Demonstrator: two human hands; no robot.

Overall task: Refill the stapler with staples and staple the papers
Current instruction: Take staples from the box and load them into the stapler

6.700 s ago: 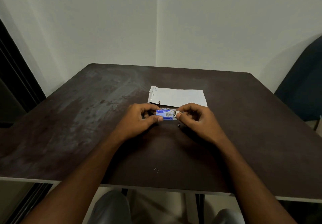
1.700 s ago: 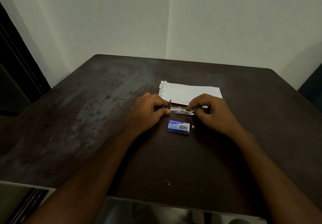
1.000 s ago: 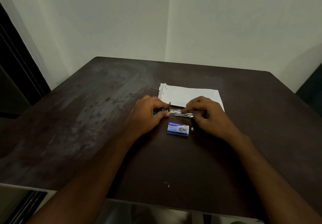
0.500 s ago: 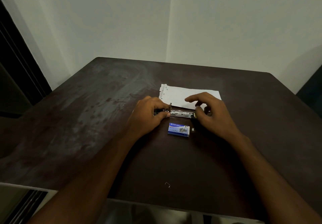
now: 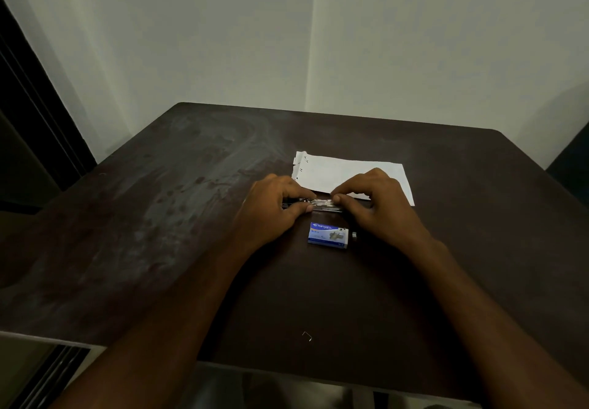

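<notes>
A small metal stapler (image 5: pixel 320 203) lies on the dark table between my hands, just in front of the white papers (image 5: pixel 338 171). My left hand (image 5: pixel 274 211) grips its left end with thumb and fingers. My right hand (image 5: pixel 379 204) pinches the top of the stapler near its middle with thumb and forefinger. Whether a strip of staples is under those fingers is hidden. The blue staple box (image 5: pixel 328 236) lies flat on the table just in front of the stapler, with a small bit of staples (image 5: pixel 354 235) at its right end.
The dark brown table (image 5: pixel 159 233) stands in a corner of white walls. A single loose staple (image 5: pixel 307 336) lies near the front edge. A dark chair back (image 5: pixel 573 160) shows at the far right.
My right hand's raised fingers have come back down and pinch the stapler's top. Earlier both hands held the staple box; it now lies on the table. The left hand has stayed put.
</notes>
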